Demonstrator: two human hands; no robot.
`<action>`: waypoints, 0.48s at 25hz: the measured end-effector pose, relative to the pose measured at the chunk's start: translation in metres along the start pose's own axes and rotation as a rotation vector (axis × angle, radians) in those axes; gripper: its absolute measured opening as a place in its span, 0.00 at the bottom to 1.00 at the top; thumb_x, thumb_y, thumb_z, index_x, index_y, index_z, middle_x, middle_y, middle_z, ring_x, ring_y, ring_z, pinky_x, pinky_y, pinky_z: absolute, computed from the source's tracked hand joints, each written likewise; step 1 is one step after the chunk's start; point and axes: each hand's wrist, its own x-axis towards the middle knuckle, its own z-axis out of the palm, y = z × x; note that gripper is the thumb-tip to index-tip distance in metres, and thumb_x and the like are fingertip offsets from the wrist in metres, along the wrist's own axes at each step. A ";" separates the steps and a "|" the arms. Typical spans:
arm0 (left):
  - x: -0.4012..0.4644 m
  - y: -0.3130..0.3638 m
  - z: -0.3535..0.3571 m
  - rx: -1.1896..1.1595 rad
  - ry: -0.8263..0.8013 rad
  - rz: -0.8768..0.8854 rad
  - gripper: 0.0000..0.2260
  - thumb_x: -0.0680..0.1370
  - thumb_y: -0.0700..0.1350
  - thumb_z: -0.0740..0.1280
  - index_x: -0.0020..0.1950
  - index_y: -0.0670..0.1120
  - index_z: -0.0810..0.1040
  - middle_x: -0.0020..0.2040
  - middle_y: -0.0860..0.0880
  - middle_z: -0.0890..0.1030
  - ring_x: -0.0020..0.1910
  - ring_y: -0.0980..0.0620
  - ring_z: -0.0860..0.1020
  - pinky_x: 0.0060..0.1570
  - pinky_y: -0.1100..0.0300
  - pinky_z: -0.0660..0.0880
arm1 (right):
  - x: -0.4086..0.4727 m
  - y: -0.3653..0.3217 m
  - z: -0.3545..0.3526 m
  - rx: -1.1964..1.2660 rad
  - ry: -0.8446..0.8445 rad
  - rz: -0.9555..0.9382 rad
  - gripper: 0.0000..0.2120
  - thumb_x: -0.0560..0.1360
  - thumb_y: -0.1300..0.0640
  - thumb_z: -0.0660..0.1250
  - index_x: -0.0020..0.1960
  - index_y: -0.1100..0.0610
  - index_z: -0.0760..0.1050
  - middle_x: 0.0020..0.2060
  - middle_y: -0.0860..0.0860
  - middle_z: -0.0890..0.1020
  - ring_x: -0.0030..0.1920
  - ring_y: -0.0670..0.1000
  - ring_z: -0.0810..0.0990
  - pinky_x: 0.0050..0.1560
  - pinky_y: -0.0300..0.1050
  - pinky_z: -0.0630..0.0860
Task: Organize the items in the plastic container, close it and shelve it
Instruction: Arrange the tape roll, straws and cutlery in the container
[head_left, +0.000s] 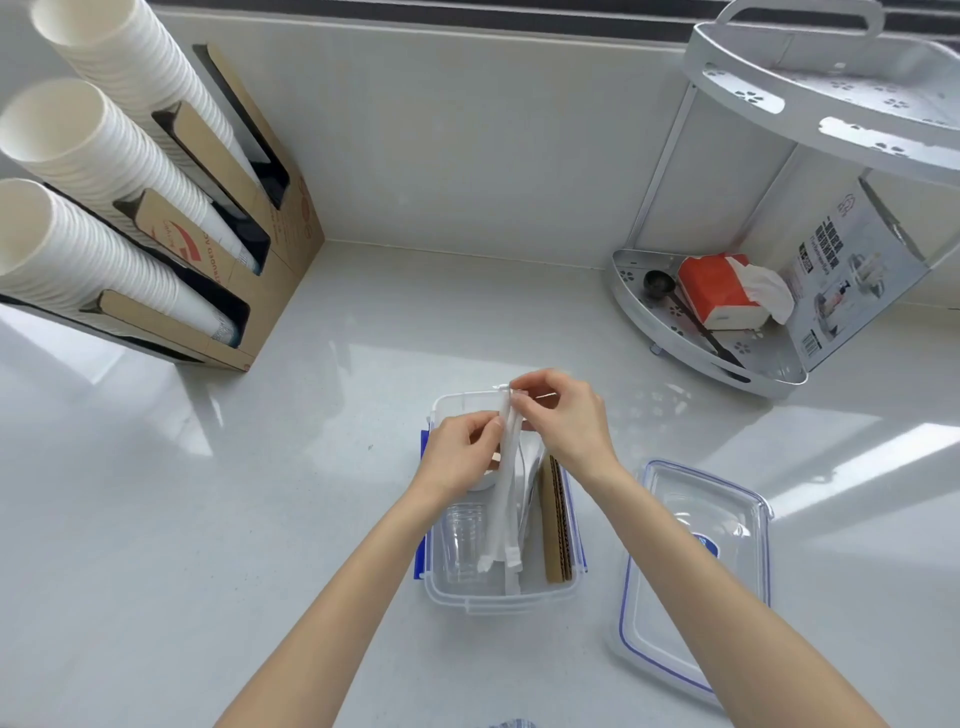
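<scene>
Lid (696, 577): clear with a blue seal, lying flat on the table (260, 519) at 4 o'clock from the container, apart from it; it bears a small blue sticker whose writing is too small to read.
Plastic container (501, 597): open, clear, with blue side clasps, low in the middle of the view, between the two forearms.
Inside the container: clear plastic cups (462, 545) lying at the 9 o'clock side; brown corrugated sleeves (557, 525) standing on edge along the 3 o'clock wall; white wrapped straws (506, 499) lengthwise down the middle.
Left hand (460, 452): fingers pinched together on the straws partway along, over the container's far half.
Right hand (566, 415): fingertips closed on the far ends of the straws, above the container's far rim at 12 o'clock.
In the way: both hands hide the far part of the container's contents; a white object under the left hand cannot be made out.
Corner shelf rack (769, 364): grey metal, two tiers, at 2 o'clock against the wall.
Lower tier: an orange tissue pack (714, 291) with a tissue pulled out, a black long-handled scoop (670, 293), and a printed box (841, 275) with a barcode and text not legible.
Cup holder (280, 249): brown cardboard at 10 o'clock, with red printing only partly readable, holding three slanted stacks of white paper cups (93, 156).
</scene>
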 end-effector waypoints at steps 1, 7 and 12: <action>-0.003 -0.001 0.000 0.002 -0.019 0.004 0.10 0.78 0.41 0.59 0.48 0.40 0.79 0.40 0.47 0.79 0.41 0.53 0.77 0.39 0.69 0.78 | -0.002 0.001 0.001 -0.019 -0.006 -0.008 0.05 0.71 0.63 0.66 0.44 0.56 0.80 0.31 0.42 0.78 0.39 0.49 0.79 0.49 0.46 0.80; -0.010 -0.008 -0.006 0.123 0.066 0.042 0.08 0.75 0.42 0.63 0.50 0.43 0.80 0.40 0.50 0.79 0.37 0.58 0.75 0.41 0.72 0.71 | -0.005 0.003 0.003 0.036 -0.048 0.057 0.03 0.75 0.60 0.63 0.45 0.56 0.76 0.37 0.52 0.80 0.39 0.50 0.81 0.42 0.41 0.82; -0.008 -0.011 -0.017 0.092 0.170 -0.014 0.07 0.75 0.41 0.64 0.48 0.43 0.81 0.41 0.48 0.81 0.42 0.50 0.77 0.52 0.53 0.74 | -0.016 0.000 0.001 -0.709 -0.214 0.036 0.11 0.75 0.62 0.56 0.53 0.61 0.75 0.49 0.62 0.81 0.50 0.63 0.79 0.50 0.49 0.77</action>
